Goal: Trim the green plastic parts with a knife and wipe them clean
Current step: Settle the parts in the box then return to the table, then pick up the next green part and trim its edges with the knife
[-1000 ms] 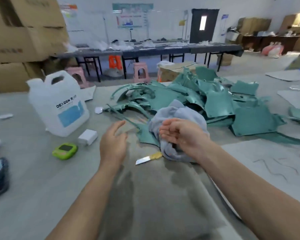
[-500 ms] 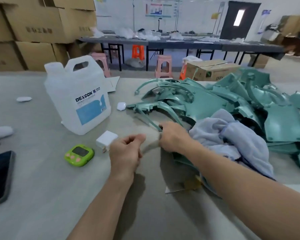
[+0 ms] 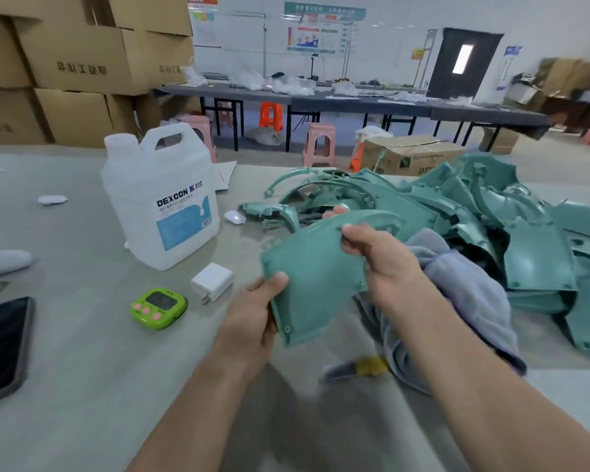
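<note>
Grey table (image 3: 65, 386) | left grip (image 3: 249, 321), right grip (image 3: 385, 267) both clasp green panel (image 3: 314, 274) | jug (image 3: 160, 206), timer (image 3: 158, 308), charger (image 3: 212, 282) leftward | cloth (image 3: 457, 301), knife (image 3: 355, 367) lie near

Teal-green part (image 3: 315, 277), lilac-grey cloth (image 3: 464, 301), lime timer (image 3: 158, 307).

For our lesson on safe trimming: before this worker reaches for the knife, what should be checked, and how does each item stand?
1. Flat green plastic panel held securely: ok, left hand and right hand both grip it.
2. Yellow-handled knife within reach: ok, on the table below the panel.
3. Knife blade exposed: cannot tell, blurred.
4. Grey-blue wiping cloth nearby: ok, beside the right hand.
5. Hand free for knife: not ok.
</note>
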Available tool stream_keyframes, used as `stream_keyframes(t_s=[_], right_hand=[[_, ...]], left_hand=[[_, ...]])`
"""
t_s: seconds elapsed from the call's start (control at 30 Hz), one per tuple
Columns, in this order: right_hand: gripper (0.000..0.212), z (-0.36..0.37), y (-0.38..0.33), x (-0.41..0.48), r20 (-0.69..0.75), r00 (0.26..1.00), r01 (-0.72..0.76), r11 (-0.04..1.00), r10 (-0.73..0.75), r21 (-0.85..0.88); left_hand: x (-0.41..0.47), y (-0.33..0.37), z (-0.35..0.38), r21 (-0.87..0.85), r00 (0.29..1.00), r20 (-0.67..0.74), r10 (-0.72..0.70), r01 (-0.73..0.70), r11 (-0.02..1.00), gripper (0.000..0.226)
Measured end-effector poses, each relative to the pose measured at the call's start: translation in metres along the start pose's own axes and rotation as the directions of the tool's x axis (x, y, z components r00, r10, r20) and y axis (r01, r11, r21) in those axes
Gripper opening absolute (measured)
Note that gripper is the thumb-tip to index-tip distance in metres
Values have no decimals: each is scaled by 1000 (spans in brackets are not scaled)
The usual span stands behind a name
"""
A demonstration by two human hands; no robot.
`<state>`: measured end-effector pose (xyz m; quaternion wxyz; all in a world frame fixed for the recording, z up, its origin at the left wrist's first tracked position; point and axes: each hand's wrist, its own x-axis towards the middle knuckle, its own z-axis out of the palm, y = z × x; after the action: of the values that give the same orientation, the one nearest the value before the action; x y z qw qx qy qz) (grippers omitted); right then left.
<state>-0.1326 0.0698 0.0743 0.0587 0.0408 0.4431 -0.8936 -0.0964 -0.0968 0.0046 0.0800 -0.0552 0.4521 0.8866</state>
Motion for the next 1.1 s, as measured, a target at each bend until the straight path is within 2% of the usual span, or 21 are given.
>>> stream_keyframes(t_s=[0.07, 0.1, 0.17, 0.23, 0.27, 0.3, 0.33, 0.4, 0.43, 0.47, 0.53, 0.63, 0.7, 0.77, 0.83, 0.87, 0.93, 1.0, 1.07, 1.1], right_hand=[[12, -14, 17, -10, -102, 995, -43, 982, 25, -181], [14, -22, 24, -15, -158, 987, -60, 951, 11, -304], [22, -42, 33, -28, -234, 971, -69, 872, -53, -485], [22, -61, 31, -49, -214, 970, -43, 780, -117, -624], [16, -71, 28, -59, -168, 974, -18, 685, -152, -728], [14, -80, 22, -68, -110, 977, 8, 539, -185, -842], [19, -85, 17, -75, -63, 976, 14, 344, -210, -939], [23, -90, 9, -86, 9, 981, 0, -42, -193, -999], [21, -91, 8, -91, 41, 988, 15, -173, -151, -985], [19, -92, 9, -95, 68, 992, 39, -258, -103, -965], [16, -92, 12, -103, 109, 993, 88, -335, -46, -938], [11, -88, 17, -107, 163, 986, 146, -340, -24, -929], [15, -87, 17, -104, 167, 986, 158, -308, -4, -938], [19, -90, 14, -104, 137, 991, 132, -293, 3, -947], [23, -95, 9, -104, 132, 991, 120, -312, -19, -942], [25, -96, 8, -105, 147, 987, 124, -288, -58, -950], [30, -95, 7, -104, 175, 961, 155, -107, -213, -982], [32, -91, 11, -99, 129, 919, 198, 152, -373, -968], [28, -82, 21, -96, 54, 918, 244, 452, -393, -858], [26, -76, 27, -96, 40, 926, 257, 550, -375, -795]], left_hand=[[-1, 3, -3, 23, 994, -56, 93, -92, 995, 23], [-1, 4, -4, 79, 986, -87, 145, -138, 987, 18], [-1, 4, -7, 159, 973, -109, 202, -183, 970, 22], [-1, 3, -10, 182, 962, -115, 246, -223, 958, 30], [-1, 3, -11, 202, 954, -114, 278, -252, 946, 34], [-1, 3, -11, 223, 946, -105, 308, -279, 934, 36], [0, 4, -12, 238, 938, -94, 334, -304, 922, 36], [2, 3, -14, 267, 924, -84, 374, -341, 901, 36], [3, 1, -16, 300, 913, -76, 401, -363, 882, 37], [5, 0, -17, 345, 898, -58, 437, -392, 852, 38], [4, -2, -18, 441, 863, 10, 506, -458, 772, 44], [0, -2, -18, 583, 829, 125, 546, -506, 635, 59], [-1, -4, -18, 722, 806, 198, 558, -505, 473, 64], [-3, -6, -17, 803, 779, 233, 582, -492, 336, 61], [-5, -7, -17, 840, 766, 242, 596, -472, 266, 50], [-6, -7, -17, 853, 767, 234, 597, -457, 253, 42], [-6, -8, -18, 873, 772, 219, 597, -429, 234, 26], [-8, -11, -17, 885, 762, 251, 597, -431, 178, 22], [-11, -13, -14, 881, 764, 301, 570, -452, 140, 23], [-13, -15, -12, 878, 764, 331, 553, -464, 117, 24]])
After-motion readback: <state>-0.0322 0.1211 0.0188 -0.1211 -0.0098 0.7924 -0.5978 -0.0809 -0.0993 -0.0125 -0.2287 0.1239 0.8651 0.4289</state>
